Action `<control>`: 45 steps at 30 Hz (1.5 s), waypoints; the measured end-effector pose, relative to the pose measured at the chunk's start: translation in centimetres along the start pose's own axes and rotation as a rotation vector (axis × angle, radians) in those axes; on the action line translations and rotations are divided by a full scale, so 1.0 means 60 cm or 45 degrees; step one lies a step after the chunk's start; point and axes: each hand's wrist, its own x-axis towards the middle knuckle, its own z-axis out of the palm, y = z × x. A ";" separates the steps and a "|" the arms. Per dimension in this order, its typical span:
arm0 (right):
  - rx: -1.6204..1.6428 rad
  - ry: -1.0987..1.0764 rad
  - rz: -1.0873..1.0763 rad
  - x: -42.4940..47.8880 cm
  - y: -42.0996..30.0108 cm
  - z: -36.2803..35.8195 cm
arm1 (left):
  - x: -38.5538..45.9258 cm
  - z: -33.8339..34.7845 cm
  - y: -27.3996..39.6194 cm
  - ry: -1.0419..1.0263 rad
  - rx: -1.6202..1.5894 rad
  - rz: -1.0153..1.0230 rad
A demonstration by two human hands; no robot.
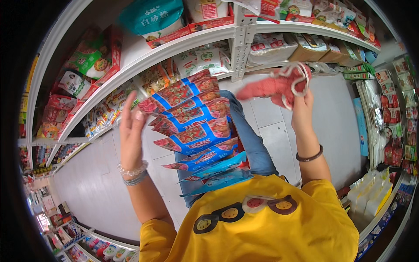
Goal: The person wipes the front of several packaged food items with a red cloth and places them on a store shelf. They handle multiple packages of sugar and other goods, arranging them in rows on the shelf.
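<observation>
A row of blue and red printed food packets (199, 121) stands upright on my lap, fanned from my shirt out past my knees. My left hand (132, 127) is raised at the left of the packets, fingers apart; its fingertips are beside the far packets' edge, and whether they touch cannot be told. On the right, my right hand (302, 101) grips a red cloth (275, 86) with a pale cord or edging, held up above the floor and slightly blurred. Whatever holds the packets upright is mostly hidden by them.
A white metal shelf (157, 52) curves across the front and left, with bagged goods on two levels. A teal and white bag (155, 16) stands on its upper level. Hanging packets (391, 111) line the right side. Plastic-wrapped containers (370, 193) stand at the lower right. Grey floor tiles (271, 131) show around my legs.
</observation>
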 end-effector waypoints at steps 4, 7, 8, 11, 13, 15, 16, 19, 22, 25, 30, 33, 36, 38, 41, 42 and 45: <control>0.012 0.076 0.182 -0.034 0.045 -0.023 | -0.017 -0.003 -0.062 -0.050 -0.297 -0.071; 0.013 0.024 0.260 -0.061 0.059 -0.017 | -0.029 -0.006 -0.055 -0.229 -0.355 0.033; 0.010 -0.025 0.272 -0.068 0.063 -0.013 | -0.040 -0.001 -0.048 -0.273 -0.383 0.066; 0.020 -0.130 0.316 -0.081 0.067 0.004 | -0.051 -0.006 -0.059 -0.345 -0.344 0.150; -0.006 -0.145 0.325 -0.084 0.083 0.011 | -0.046 -0.010 -0.056 -0.342 -0.220 0.140; -0.060 -0.170 0.299 -0.087 0.088 0.017 | -0.033 -0.003 -0.052 -0.292 -0.349 0.066; -0.061 -0.180 0.289 -0.088 0.087 0.022 | -0.023 0.003 -0.050 -0.269 -0.420 0.034; -0.097 -0.240 0.264 -0.096 0.092 0.027 | -0.002 -0.001 -0.073 -0.244 -0.506 -0.092; -0.109 -0.262 0.267 -0.103 0.091 0.024 | 0.006 0.002 -0.081 -0.256 -0.451 -0.255; -0.076 -0.226 0.300 -0.109 0.084 0.028 | 0.025 -0.002 -0.093 -0.405 -0.452 -0.299; -0.024 -0.212 0.340 -0.118 0.083 0.026 | 0.050 -0.005 -0.093 -0.588 -0.214 -0.257; -0.044 -0.206 0.332 -0.121 0.088 0.017 | 0.068 -0.011 -0.116 -0.649 0.180 -0.201; 0.001 -0.151 0.312 -0.122 0.072 0.033 | 0.044 0.031 -0.079 -0.336 -0.181 0.161; -0.028 -0.174 0.260 -0.119 0.067 0.027 | 0.032 0.042 -0.027 -0.075 -0.301 0.203; -0.095 -0.163 0.267 -0.113 0.061 0.017 | 0.044 -0.003 -0.034 0.001 -0.547 0.326; -0.099 -0.117 0.229 -0.111 0.045 0.018 | 0.049 -0.001 -0.004 0.045 -0.700 0.431; -0.124 -0.073 -0.071 -0.093 -0.004 0.030 | 0.042 -0.020 0.084 0.140 -0.843 0.634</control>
